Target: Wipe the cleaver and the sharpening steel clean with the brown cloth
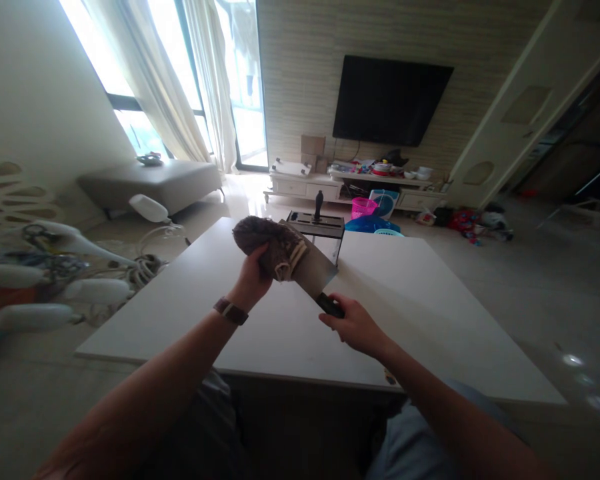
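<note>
My right hand [355, 323] is closed round the black handle of a cleaver [316, 270], its wide blade pointing up and to the left. In my left hand [253, 277] is a bunched grey-brown cloth [265, 240], which lies over the far part of the blade and hides it. Both hands are above the white table [290, 340]. Just behind the blade stands a knife block [325, 230] with a black handle [319, 205] sticking up from its top.
Behind the table are a pink basket [363, 207] and a blue item [373, 223] on the floor. White lamp-like parts with cables [90, 290] lie at the left. A low cabinet [305, 187] runs beneath a television [393, 100]. A grey bench [155, 183] stands by the window.
</note>
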### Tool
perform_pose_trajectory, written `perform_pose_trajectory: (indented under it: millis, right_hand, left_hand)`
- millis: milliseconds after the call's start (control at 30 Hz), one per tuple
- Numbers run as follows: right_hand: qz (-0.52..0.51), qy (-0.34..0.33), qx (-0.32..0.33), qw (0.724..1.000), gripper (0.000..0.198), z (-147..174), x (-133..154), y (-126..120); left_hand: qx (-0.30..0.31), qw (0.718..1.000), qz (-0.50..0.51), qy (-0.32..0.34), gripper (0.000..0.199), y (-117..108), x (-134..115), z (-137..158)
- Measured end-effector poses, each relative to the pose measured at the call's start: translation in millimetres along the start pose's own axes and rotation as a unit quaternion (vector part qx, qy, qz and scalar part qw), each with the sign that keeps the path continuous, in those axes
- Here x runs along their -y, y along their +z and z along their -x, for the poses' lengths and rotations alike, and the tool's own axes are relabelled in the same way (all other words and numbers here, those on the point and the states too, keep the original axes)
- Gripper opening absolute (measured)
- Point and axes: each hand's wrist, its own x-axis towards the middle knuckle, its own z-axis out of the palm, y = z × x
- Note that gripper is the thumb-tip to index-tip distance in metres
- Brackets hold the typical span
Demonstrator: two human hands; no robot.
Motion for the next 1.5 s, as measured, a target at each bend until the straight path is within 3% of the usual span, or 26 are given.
perform_pose_trajectory:
  millis: [100, 267, 467, 667, 867, 1100, 1267, 1367, 1500]
  right_hand:
    - [0.02, -0.026, -0.006, 0.999, 0.014, 3.5, 1.3, -1.2]
    - [0.057, -0.054, -0.015, 0.997, 0.011, 8.0, -1.0, -7.2]
    - [0.103, -0.056, -0.016, 0.993, 0.014, 10.6, -5.0, -13.6]
    - [0.095, -0.066, -0.031, 0.993, 0.012, 9.8, -1.3, -10.3]
    - [0.032, -0.034, -0.052, 0.998, 0.016, 6.7, -2.6, 1.5]
    - [-0.064, 0.014, -0.034, 0.997, 0.02, 3.7, -8.1, 14.6]
    - [-0.016, -0.018, -0.042, 0.999, 0.024, 0.5, -6.9, 16.5]
    - [0.022, -0.03, -0.044, 0.998, 0.022, 0.3, -5.4, 13.5]
    - [0.054, -0.024, -0.052, 0.997, 0.015, -0.1, -1.5, 10.6]
  left_hand:
    - [0.004, 0.999, -0.033, 0.019, 0.028, -6.4, -14.1, -7.0]
    - [0.027, 0.991, -0.125, -0.045, 0.033, -20.8, -35.7, -6.7]
    - [0.059, 0.964, -0.252, -0.062, 0.029, -34.5, -35.6, -4.7]
    - [0.026, 0.986, -0.163, -0.025, 0.032, -28.7, -23.0, -8.9]
    - [0.012, 0.999, -0.016, -0.05, 0.029, -11.8, -8.0, -2.2]
    - [0.068, 0.989, -0.032, -0.13, 0.029, -5.2, 22.5, 24.2]
    - [0.074, 0.988, -0.051, -0.127, 0.031, -1.5, 51.1, 39.2]
    - [0.052, 0.991, -0.051, -0.112, 0.033, -1.4, 52.1, 36.0]
    - [0.022, 0.996, -0.028, -0.087, 0.029, -1.7, 35.0, 21.3]
